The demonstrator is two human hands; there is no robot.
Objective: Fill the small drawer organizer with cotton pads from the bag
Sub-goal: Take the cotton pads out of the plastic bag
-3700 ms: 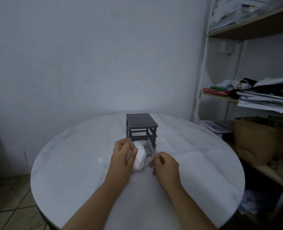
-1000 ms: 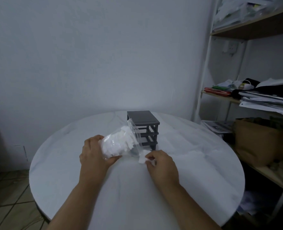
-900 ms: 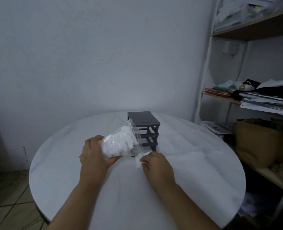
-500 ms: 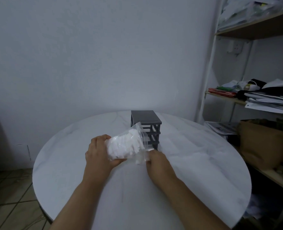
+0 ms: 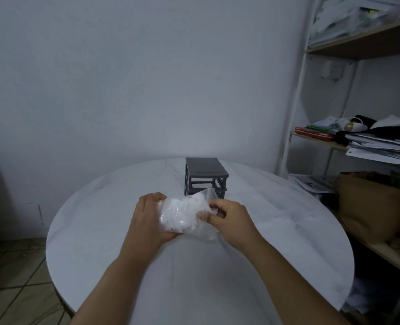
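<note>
A clear plastic bag [image 5: 184, 214] stuffed with white cotton pads hangs just above the round white table [image 5: 288, 231], between my two hands. My left hand [image 5: 148, 221] wraps around the bag's left side and bottom. My right hand [image 5: 229, 219] pinches the bag's open right end, fingers curled into the plastic. Behind the bag stands the small dark grey drawer organizer [image 5: 204, 178], its frame slots showing; its lowest part and any pulled-out drawer are hidden by the bag.
A white metal shelving unit [image 5: 295, 113] stands at the right with stacked papers [image 5: 382, 146] and a brown paper bag [image 5: 372, 207] on its lower shelves. A plain wall runs behind the table. Tiled floor shows at lower left.
My right hand has left the table in front of the organizer and come up to grip the bag's open end. My left hand has kept hold of the bag, drawing it nearer me.
</note>
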